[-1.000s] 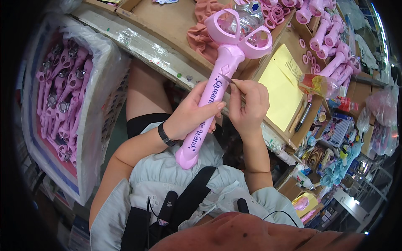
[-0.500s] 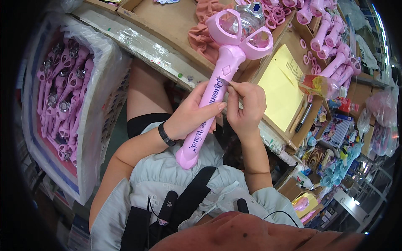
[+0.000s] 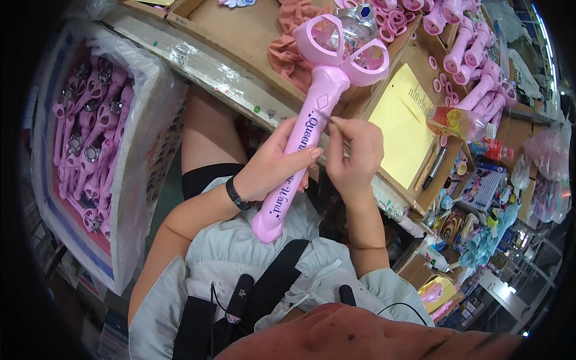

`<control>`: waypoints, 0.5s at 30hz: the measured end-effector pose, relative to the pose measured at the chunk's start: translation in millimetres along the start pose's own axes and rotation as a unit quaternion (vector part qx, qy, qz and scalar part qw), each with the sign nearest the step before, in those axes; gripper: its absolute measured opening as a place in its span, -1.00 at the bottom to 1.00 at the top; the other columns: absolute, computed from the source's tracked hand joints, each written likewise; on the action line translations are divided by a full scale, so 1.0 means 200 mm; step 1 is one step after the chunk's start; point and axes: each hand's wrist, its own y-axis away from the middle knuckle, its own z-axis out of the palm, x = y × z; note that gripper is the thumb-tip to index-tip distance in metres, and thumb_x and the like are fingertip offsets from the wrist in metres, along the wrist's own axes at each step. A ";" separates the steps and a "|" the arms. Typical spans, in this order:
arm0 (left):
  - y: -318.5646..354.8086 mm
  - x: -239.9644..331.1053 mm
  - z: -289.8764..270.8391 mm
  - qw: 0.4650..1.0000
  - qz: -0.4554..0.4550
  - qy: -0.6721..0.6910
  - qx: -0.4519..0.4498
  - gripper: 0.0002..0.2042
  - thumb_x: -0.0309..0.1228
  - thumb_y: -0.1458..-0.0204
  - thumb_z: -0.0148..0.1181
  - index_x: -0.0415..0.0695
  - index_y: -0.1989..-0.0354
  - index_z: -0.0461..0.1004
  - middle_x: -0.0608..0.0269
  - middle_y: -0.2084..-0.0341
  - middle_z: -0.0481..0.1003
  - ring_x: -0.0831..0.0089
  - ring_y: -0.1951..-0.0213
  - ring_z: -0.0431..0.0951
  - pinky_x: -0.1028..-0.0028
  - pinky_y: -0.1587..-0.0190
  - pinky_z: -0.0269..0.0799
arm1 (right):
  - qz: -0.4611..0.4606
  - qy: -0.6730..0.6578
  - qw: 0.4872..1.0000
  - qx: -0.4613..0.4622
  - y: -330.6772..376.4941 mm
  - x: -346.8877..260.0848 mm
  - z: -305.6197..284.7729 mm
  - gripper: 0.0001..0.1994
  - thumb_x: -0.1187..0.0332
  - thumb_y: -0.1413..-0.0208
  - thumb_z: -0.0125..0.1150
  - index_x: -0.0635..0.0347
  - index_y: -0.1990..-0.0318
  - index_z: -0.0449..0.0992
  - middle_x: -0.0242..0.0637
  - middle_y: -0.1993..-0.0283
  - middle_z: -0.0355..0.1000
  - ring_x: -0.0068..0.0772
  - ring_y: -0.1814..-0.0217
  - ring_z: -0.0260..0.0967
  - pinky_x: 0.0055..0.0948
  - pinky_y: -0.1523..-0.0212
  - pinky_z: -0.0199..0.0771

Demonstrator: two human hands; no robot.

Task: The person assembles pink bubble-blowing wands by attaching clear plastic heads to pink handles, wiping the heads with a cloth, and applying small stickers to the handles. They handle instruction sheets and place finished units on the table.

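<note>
A pink toy wand (image 3: 298,147) with dark lettering on its shaft slants up and away from my lap. Its head has open pink loops around a clear globe (image 3: 354,33) with a blue gem on top. My left hand (image 3: 275,161) is wrapped around the middle of the shaft, thumb across the front. At the shaft's right side, near the top of the lettering, my right hand (image 3: 355,153) pinches a small, thin dark piece whose kind I cannot make out. The tip of that piece is against or just beside the wand.
On the left stands a plastic-lined basket (image 3: 129,180) of similar wands. The workbench (image 3: 210,78) ahead bears orange-pink cloth (image 3: 291,54), pink rings (image 3: 396,21), more wand parts (image 3: 480,90), yellow paper (image 3: 399,135), a marker (image 3: 434,169) and a plastic bottle (image 3: 459,123).
My right hand has shifted slightly to the right, and the dark piece in its fingers now covers less of the shaft. The wand and my left hand are almost still.
</note>
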 end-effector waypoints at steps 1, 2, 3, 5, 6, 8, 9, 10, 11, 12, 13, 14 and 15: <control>0.00 0.00 0.00 1.000 0.004 0.003 0.000 -0.48 -0.44 -0.08 0.13 -0.14 -0.18 0.04 0.28 0.46 0.39 0.59 0.64 0.44 0.60 0.63 0.40 | -0.008 -0.007 1.000 0.000 0.00 0.00 0.00 -0.80 0.59 0.21 0.24 0.19 0.34 0.49 -0.27 0.45 0.41 -0.21 0.44 0.35 -0.32 0.37 0.30; 0.00 0.00 0.00 1.000 -0.001 -0.001 0.000 -0.48 -0.44 -0.08 0.13 -0.14 -0.18 0.04 0.28 0.46 0.39 0.59 0.64 0.43 0.60 0.63 0.40 | -0.023 -0.012 1.000 -0.007 0.00 0.00 0.00 -0.79 0.59 0.22 0.23 0.19 0.34 0.49 -0.27 0.45 0.41 -0.21 0.44 0.34 -0.32 0.37 0.29; 0.00 0.00 0.00 1.000 -0.005 -0.004 -0.001 -0.48 -0.44 -0.08 0.12 -0.14 -0.18 0.03 0.28 0.46 0.39 0.59 0.64 0.43 0.60 0.62 0.40 | -0.006 -0.007 1.000 0.000 0.00 0.00 0.00 -0.80 0.59 0.21 0.24 0.19 0.34 0.49 -0.27 0.45 0.41 -0.21 0.44 0.35 -0.32 0.37 0.30; 0.00 0.00 0.00 1.000 -0.004 -0.006 -0.001 -0.48 -0.44 -0.08 0.12 -0.13 -0.18 0.03 0.28 0.46 0.39 0.59 0.65 0.43 0.60 0.62 0.41 | 0.012 0.005 1.000 0.007 0.01 0.00 0.00 -0.80 0.58 0.20 0.24 0.20 0.34 0.49 -0.27 0.44 0.41 -0.21 0.43 0.35 -0.32 0.37 0.30; 0.00 0.00 0.00 1.000 0.000 -0.003 0.001 -0.48 -0.43 -0.08 0.13 -0.13 -0.18 0.03 0.29 0.47 0.39 0.59 0.65 0.43 0.59 0.62 0.41 | 0.000 -0.002 1.000 -0.002 0.01 0.00 0.00 -0.80 0.59 0.21 0.24 0.20 0.34 0.49 -0.27 0.44 0.41 -0.21 0.43 0.35 -0.32 0.37 0.30; 0.00 0.00 0.00 1.000 -0.003 -0.003 0.003 -0.48 -0.43 -0.08 0.13 -0.13 -0.18 0.03 0.29 0.47 0.39 0.59 0.65 0.43 0.59 0.62 0.41 | -0.013 -0.014 1.000 -0.016 0.01 0.00 0.00 -0.80 0.59 0.21 0.24 0.20 0.34 0.49 -0.27 0.44 0.41 -0.21 0.43 0.35 -0.32 0.38 0.29; 0.00 0.00 0.00 1.000 -0.005 -0.005 0.003 -0.48 -0.43 -0.08 0.13 -0.13 -0.18 0.03 0.29 0.47 0.39 0.59 0.65 0.43 0.59 0.62 0.41 | 0.001 -0.010 1.000 -0.007 0.01 0.00 0.00 -0.79 0.59 0.21 0.24 0.20 0.34 0.49 -0.27 0.44 0.41 -0.21 0.43 0.35 -0.32 0.37 0.29; 0.00 0.00 0.00 1.000 -0.006 -0.008 0.002 -0.48 -0.43 -0.08 0.12 -0.13 -0.18 0.03 0.29 0.47 0.39 0.59 0.65 0.43 0.59 0.62 0.41 | 0.008 -0.004 1.000 -0.007 0.01 0.00 -0.01 -0.79 0.59 0.22 0.24 0.20 0.34 0.49 -0.27 0.44 0.41 -0.20 0.43 0.35 -0.32 0.37 0.29; 0.00 0.00 0.00 1.000 -0.004 -0.008 0.001 -0.48 -0.43 -0.08 0.13 -0.13 -0.18 0.03 0.29 0.47 0.39 0.59 0.65 0.43 0.59 0.62 0.41 | 0.018 0.000 1.000 0.002 0.01 0.00 -0.01 -0.79 0.59 0.22 0.25 0.20 0.33 0.49 -0.27 0.43 0.42 -0.20 0.42 0.35 -0.32 0.37 0.30; 0.00 0.00 0.00 1.000 -0.001 -0.008 0.000 -0.47 -0.43 -0.08 0.13 -0.13 -0.18 0.03 0.29 0.47 0.39 0.59 0.65 0.43 0.59 0.62 0.41 | 0.006 -0.007 1.000 -0.005 0.01 0.00 -0.01 -0.79 0.59 0.22 0.25 0.19 0.34 0.49 -0.27 0.44 0.41 -0.20 0.42 0.35 -0.32 0.37 0.30; 0.00 0.00 0.00 1.000 -0.003 -0.009 0.002 -0.47 -0.43 -0.08 0.13 -0.13 -0.18 0.03 0.29 0.47 0.39 0.59 0.65 0.43 0.59 0.62 0.41 | 0.002 -0.015 1.000 -0.004 0.01 0.00 0.00 -0.79 0.59 0.21 0.25 0.19 0.34 0.49 -0.27 0.44 0.41 -0.20 0.42 0.35 -0.32 0.37 0.30; 0.00 0.00 0.00 1.000 -0.003 -0.010 0.001 -0.47 -0.43 -0.08 0.13 -0.13 -0.18 0.03 0.29 0.48 0.38 0.59 0.65 0.43 0.59 0.62 0.41 | -0.013 -0.020 1.000 -0.012 0.01 -0.01 0.00 -0.79 0.59 0.21 0.25 0.19 0.34 0.49 -0.26 0.44 0.41 -0.20 0.42 0.36 -0.32 0.38 0.30; 0.00 0.00 0.00 1.000 -0.003 -0.012 0.001 -0.47 -0.43 -0.08 0.12 -0.13 -0.18 0.03 0.29 0.48 0.38 0.59 0.65 0.43 0.59 0.62 0.41 | 0.002 -0.010 1.000 -0.003 0.01 -0.01 0.00 -0.79 0.59 0.21 0.25 0.19 0.34 0.49 -0.27 0.44 0.41 -0.20 0.42 0.36 -0.32 0.37 0.30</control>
